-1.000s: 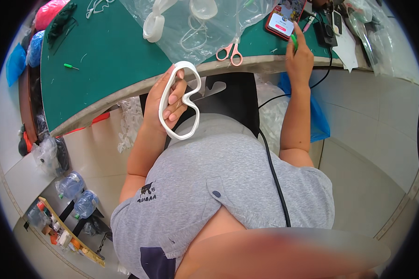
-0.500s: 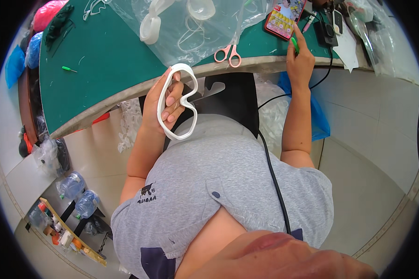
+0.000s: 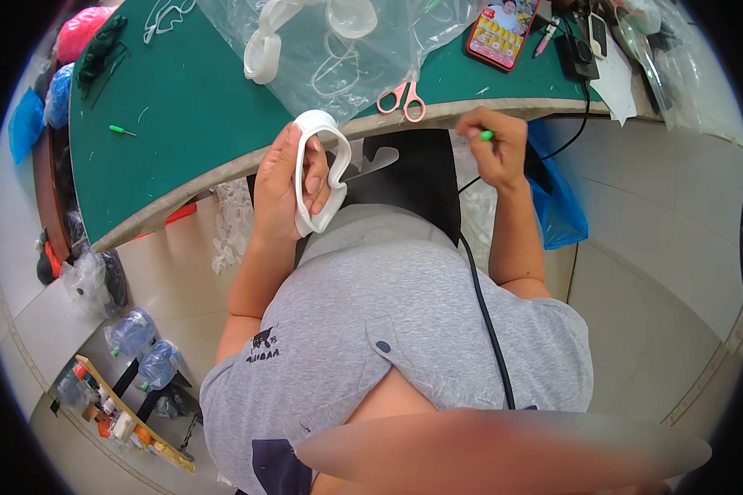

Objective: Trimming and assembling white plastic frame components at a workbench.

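Observation:
My left hand [image 3: 279, 177] grips a white goggle frame [image 3: 315, 122], its fingers passing through the opening, just off the table's front edge. In my right hand [image 3: 505, 155], closed in front of the table edge, is a small tool with a green handle [image 3: 487, 135]; its working end cannot be made out. A clear goggle lens [image 3: 380, 162] with a nose notch lies over my dark lap, between the two hands. Pink-handled scissors [image 3: 413, 107] rest near the edge of the green table [image 3: 190, 115].
White goggle parts [image 3: 262, 56] sit on a clear plastic sheet [image 3: 305, 91]. A lit phone [image 3: 504, 33] lies at the back right, beside a black device [image 3: 576, 58] with a cable [image 3: 487, 330] running past me. Another green-handled tool [image 3: 122, 129] lies at the left. A blue bag [image 3: 563, 214] hangs below the table.
My right hand has drawn back from the phone toward me, off the table, with the green-handled tool. The goggle frame in my left hand has turned slightly.

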The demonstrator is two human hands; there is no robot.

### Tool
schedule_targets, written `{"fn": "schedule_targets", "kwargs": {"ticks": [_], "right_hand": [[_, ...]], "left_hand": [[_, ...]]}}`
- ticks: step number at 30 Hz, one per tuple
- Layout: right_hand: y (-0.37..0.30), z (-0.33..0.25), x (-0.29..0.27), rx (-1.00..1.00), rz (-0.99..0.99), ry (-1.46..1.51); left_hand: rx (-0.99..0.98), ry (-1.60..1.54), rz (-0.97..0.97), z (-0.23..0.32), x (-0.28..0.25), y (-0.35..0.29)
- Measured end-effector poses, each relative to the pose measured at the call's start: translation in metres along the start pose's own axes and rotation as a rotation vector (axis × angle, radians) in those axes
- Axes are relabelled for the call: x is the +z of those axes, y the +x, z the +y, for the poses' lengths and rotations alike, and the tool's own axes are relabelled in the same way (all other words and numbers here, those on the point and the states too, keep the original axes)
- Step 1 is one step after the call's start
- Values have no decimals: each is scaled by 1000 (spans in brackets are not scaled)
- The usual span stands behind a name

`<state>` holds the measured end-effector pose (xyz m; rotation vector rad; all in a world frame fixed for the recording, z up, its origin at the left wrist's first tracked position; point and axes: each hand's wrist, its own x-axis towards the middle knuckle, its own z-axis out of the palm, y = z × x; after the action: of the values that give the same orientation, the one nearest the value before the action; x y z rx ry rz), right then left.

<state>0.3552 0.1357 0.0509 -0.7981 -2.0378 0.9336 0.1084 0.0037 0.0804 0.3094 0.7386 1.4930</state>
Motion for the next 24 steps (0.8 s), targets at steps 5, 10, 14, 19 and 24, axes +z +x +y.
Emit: {"fn": "schedule_targets", "kwargs": {"ticks": [5,10,14,19,24], "right_hand": [[-1,-20,33,201,-115,115],[9,-47,53,284,-442,762],[9,-42,64,495,-553,906],[19,-34,59,336,-336,750],[20,-41,71,500,-374,808]], "left_hand": [[94,234,-19,-1,6,-4],[122,213,-45,-3,10,-5],[192,204,-115,2,3,-1],[137,-48,-255,8,-2,-2],[76,-276,-352,0,-9,6]]}}
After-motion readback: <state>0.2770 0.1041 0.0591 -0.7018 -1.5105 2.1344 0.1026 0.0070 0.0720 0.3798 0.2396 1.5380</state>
